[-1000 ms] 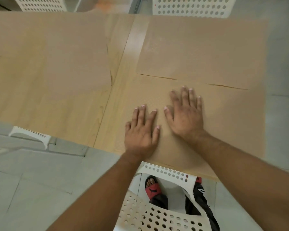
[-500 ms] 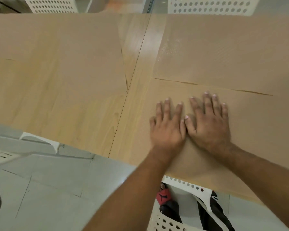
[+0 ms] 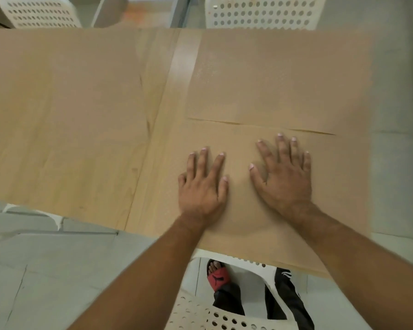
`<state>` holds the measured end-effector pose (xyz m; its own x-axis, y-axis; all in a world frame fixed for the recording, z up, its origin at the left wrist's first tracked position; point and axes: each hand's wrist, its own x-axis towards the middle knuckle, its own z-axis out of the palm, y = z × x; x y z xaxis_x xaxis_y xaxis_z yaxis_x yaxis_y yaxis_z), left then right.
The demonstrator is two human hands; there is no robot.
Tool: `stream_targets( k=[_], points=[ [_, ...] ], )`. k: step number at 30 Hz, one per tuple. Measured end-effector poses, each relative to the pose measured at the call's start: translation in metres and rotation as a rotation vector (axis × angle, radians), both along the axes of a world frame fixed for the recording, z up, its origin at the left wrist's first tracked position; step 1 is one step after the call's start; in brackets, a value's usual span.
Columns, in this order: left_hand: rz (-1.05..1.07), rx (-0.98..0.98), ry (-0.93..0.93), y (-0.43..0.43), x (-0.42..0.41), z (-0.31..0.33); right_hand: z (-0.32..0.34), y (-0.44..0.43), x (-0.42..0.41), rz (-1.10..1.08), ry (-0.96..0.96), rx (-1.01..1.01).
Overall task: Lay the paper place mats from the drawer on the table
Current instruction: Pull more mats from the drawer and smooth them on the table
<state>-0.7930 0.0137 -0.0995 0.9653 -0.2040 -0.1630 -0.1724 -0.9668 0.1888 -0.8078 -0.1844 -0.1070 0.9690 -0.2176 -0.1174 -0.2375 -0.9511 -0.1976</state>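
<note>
A brown paper place mat (image 3: 332,186) lies flat at the near right of the light wooden table (image 3: 172,75). My left hand (image 3: 204,184) and my right hand (image 3: 283,175) both rest flat on it, fingers straight and spread, a gap between them. A second mat (image 3: 272,77) lies beyond it at the far right, its near edge slightly lifted. Another mat (image 3: 65,79) covers the left part of the table.
White perforated chairs stand at the far left (image 3: 38,13), far right (image 3: 262,13) and right below me (image 3: 210,313). Another chair's edge (image 3: 34,213) shows at the left. The floor is grey tile, with my feet in sandals (image 3: 218,276) by the near chair.
My hands, side by side and touching half a second ago, have slid apart across the near mat, the left going left and the right going right.
</note>
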Motion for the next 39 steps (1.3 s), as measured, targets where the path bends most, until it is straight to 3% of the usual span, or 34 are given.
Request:
stream_targets(
  k=[5,10,15,20,33,39],
  points=[
    [0.004,0.031,0.011,-0.003,0.000,0.003,0.004,-0.089,-0.035,-0.208,0.062,-0.026],
    [-0.002,0.041,0.027,-0.007,-0.001,0.007,0.013,-0.118,-0.053,-0.220,0.146,-0.034],
    [0.008,0.046,0.030,-0.010,0.000,0.008,0.026,-0.042,-0.050,-0.037,0.001,0.063],
    [-0.030,0.047,0.027,-0.008,0.004,0.006,0.020,0.035,-0.028,0.063,0.079,0.149],
    [-0.069,-0.013,0.061,0.004,0.019,0.008,0.005,0.039,-0.029,0.076,0.034,0.003],
    [-0.127,0.044,0.030,0.034,-0.058,0.003,0.007,0.039,-0.029,0.073,0.034,0.003]
  ],
)
